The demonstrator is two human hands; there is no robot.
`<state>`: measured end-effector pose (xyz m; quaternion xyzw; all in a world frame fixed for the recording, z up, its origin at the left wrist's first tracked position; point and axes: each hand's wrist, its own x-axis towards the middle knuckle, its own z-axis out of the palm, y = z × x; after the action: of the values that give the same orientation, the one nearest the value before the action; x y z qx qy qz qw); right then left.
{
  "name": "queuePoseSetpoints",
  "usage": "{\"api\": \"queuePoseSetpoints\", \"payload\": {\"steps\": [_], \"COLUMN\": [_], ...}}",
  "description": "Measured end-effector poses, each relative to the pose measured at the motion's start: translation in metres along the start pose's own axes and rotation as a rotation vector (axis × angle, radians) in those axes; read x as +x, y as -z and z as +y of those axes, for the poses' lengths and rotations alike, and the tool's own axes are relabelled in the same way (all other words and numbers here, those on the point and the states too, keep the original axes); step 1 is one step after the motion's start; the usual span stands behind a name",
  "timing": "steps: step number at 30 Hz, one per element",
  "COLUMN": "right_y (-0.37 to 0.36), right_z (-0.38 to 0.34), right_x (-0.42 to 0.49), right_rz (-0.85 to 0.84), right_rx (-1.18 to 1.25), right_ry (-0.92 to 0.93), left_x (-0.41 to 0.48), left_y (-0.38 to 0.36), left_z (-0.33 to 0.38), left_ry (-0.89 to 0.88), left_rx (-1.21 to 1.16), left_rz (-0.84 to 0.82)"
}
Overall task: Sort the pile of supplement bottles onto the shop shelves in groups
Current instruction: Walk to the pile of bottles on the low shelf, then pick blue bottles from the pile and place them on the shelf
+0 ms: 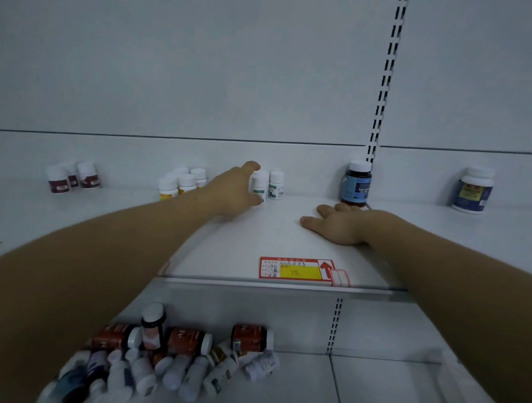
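Left grip [232, 195] curled round white green-labelled bottle [260, 182]; right grip [334, 225] spread flat on upper shelf [256, 241]

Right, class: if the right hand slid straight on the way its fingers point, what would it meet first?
Probably the shelf's back panel. The right hand lies flat, fingers aimed back and leftward, between the dark bottle and the green-labelled bottles; depth is unclear.

The white upper shelf [272, 232] carries separate groups along its back: red-labelled bottles [72, 177], yellow-labelled bottles [179, 183], green-labelled bottles [271, 184], one dark bottle [355, 183] and one blue-labelled jar [473, 190]. A price tag [298, 269] sits at its front edge. The lower shelf [387, 392] bears a pile of bottles [164, 359], most on their sides.
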<state>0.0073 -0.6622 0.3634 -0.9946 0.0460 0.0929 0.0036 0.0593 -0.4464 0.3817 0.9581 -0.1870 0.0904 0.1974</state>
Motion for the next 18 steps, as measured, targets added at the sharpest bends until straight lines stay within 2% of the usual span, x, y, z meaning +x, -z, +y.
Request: {"api": "queuePoseSetpoints", "payload": {"steps": [4, 7, 13, 18], "right_y": [0.012, 0.021, 0.033, 0.023], "right_z": [-0.011, -0.041, -0.124, -0.216], "right_x": [-0.005, -0.019, -0.071, -0.114], "right_rz": [0.007, 0.107, 0.262, 0.302], "right_rx": [0.051, 0.062, 0.084, 0.055], "right_ry": [0.027, 0.133, 0.327, 0.452], "left_x": [-0.040, -0.077, -0.153, -0.232], "left_y": [0.018, 0.033, 0.071, 0.102], "left_z": [-0.002, -0.010, -0.041, -0.086], "left_ry": [0.058, 0.100, 0.100, 0.140], "left_rx": [0.053, 0.099, 0.123, 0.093], "left_rz": [-0.100, -0.148, -0.133, -0.125]}}
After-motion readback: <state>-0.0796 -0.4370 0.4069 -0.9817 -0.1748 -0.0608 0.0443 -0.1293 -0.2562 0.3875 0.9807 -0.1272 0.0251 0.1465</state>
